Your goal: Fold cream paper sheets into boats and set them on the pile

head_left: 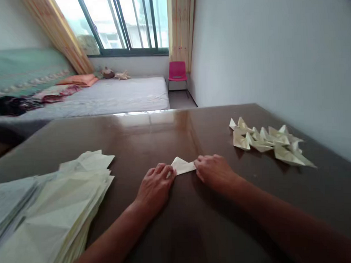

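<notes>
A small folded piece of cream paper lies near the middle of the dark glossy table, with a pointed peak along its far side. My left hand is closed on its left end, fingers curled and pressed together. At the right end, my right hand grips the paper the same way. Both thumbs are mostly hidden. Off to the right sits a cluster of folded paper boats, several of them touching or overlapping. To the left of my left hand rises a thick stack of creased paper sheets.
More paper lies at the table's left edge. A white wall runs along the right side. Beyond the table are a bed, a pink chair and a window with curtains.
</notes>
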The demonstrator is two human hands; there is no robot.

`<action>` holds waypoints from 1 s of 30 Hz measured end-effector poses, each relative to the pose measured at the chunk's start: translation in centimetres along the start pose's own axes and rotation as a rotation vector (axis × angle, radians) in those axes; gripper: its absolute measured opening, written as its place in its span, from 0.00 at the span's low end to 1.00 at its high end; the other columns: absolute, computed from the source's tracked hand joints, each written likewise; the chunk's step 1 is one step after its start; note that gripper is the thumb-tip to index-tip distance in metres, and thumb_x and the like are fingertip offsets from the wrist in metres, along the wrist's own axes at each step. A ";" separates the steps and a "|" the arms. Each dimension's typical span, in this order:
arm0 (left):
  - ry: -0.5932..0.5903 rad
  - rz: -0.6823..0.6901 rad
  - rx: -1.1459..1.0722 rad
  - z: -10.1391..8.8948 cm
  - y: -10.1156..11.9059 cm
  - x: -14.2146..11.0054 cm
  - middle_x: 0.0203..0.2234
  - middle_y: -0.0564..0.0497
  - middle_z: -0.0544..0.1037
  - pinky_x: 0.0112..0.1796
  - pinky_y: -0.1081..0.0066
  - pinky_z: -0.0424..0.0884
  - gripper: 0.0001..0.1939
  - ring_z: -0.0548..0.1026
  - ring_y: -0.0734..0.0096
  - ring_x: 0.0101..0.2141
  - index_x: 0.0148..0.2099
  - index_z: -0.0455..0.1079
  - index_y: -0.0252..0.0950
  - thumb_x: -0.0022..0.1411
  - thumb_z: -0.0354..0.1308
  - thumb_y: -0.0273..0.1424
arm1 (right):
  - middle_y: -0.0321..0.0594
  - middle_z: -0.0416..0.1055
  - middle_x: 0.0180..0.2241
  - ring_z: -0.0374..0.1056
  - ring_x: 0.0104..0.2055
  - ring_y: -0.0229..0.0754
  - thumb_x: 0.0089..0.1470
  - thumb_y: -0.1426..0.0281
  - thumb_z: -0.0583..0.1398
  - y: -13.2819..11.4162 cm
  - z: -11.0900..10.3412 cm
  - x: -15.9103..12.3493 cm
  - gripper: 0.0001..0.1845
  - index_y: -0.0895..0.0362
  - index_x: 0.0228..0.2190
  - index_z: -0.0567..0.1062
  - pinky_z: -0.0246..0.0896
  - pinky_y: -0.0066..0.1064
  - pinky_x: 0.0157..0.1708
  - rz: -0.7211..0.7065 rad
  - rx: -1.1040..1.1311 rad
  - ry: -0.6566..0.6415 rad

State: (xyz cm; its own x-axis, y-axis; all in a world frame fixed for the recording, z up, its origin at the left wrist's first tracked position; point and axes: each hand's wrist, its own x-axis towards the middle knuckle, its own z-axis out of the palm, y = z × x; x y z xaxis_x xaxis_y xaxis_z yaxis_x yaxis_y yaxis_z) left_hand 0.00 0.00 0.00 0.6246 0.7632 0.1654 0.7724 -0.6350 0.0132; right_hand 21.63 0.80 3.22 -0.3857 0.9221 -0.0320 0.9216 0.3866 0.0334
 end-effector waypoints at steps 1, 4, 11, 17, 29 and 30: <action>0.002 0.006 -0.005 0.1 0.1 0.0 0.44 0.48 0.73 0.44 0.56 0.70 0.14 0.66 0.57 0.47 0.51 0.68 0.37 0.64 0.48 0.25 | 0.43 0.70 0.37 0.67 0.40 0.45 0.61 0.68 0.51 0.4 0.1 0.3 0.12 0.56 0.36 0.73 0.57 0.33 0.34 -0.002 0.036 0.033; 0.026 0.027 -0.026 0.4 0.2 0.0 0.43 0.46 0.73 0.45 0.58 0.70 0.13 0.67 0.59 0.45 0.49 0.69 0.34 0.64 0.48 0.24 | 0.43 0.68 0.43 0.64 0.45 0.45 0.58 0.58 0.55 1.5 0.6 1.1 0.14 0.55 0.39 0.72 0.57 0.30 0.35 -0.012 0.173 0.081; 0.176 0.058 -0.066 1.4 0.0 0.1 0.47 0.43 0.72 0.47 0.64 0.70 0.16 0.70 0.64 0.44 0.53 0.67 0.32 0.65 0.46 0.24 | 0.35 0.68 0.34 0.63 0.30 0.33 0.48 0.69 0.63 3.2 2.8 2.3 0.05 0.56 0.30 0.73 0.54 0.25 0.30 -0.065 0.571 0.025; 0.190 0.025 0.049 1.5 0.1 0.1 0.54 0.46 0.70 0.44 0.66 0.71 0.23 0.70 0.64 0.46 0.63 0.56 0.37 0.67 0.47 0.30 | 0.33 0.68 0.29 0.62 0.29 0.32 0.53 0.73 0.59 1.6 2.9 2.1 0.05 0.57 0.26 0.74 0.54 0.24 0.31 -0.250 0.753 0.100; 0.050 0.011 0.103 0.2 0.7 0.1 0.39 0.51 0.73 0.32 0.71 0.68 0.05 0.70 0.68 0.38 0.43 0.67 0.39 0.65 0.53 0.28 | 0.35 0.71 0.35 0.64 0.32 0.37 0.38 0.50 0.66 2.4 2.6 1.9 0.26 0.53 0.35 0.70 0.48 0.26 0.26 0.038 0.488 -0.034; 0.048 0.006 0.108 0.2 0.8 0.2 0.38 0.51 0.73 0.32 0.72 0.67 0.05 0.70 0.68 0.38 0.43 0.67 0.39 0.65 0.52 0.28 | 0.34 0.71 0.34 0.64 0.31 0.36 0.39 0.51 0.66 2.3 2.6 1.9 0.24 0.53 0.33 0.71 0.48 0.26 0.25 0.041 0.489 -0.045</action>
State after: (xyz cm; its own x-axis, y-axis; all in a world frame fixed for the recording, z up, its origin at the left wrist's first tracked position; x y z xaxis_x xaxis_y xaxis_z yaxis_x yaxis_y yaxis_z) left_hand 0.73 -0.36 -0.17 0.6247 0.7515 0.2122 0.7784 -0.6207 -0.0934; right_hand 23.16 3.42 0.63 -0.3566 0.9305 -0.0839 0.8523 0.2873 -0.4371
